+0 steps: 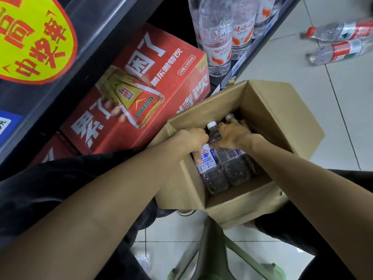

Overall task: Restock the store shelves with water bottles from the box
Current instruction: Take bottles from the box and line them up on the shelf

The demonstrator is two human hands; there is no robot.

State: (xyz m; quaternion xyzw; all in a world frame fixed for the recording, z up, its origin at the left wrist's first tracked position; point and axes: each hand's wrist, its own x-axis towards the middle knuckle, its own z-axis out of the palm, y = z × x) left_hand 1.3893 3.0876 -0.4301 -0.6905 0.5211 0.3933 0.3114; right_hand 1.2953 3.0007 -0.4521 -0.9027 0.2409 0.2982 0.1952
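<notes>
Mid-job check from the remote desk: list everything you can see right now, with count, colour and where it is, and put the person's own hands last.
cardboard box: one, brown, open, on the floor beside the shelf.
bottles in the box: at least three, clear with blue-white labels and white caps; the exact count is hidden.
red cartons: two visible, red with white print, under the shelf left of the box.
shelf bottles: several, clear with orange-white labels, upright on the low shelf.
floor bottles: two, clear with red labels, lying on the pale tiles, top right.
yellow sticker: one, yellow with red print, on the shelf front.
left hand: in the box, fingers curled on a bottle.
right hand: grips the bottle necks.
</notes>
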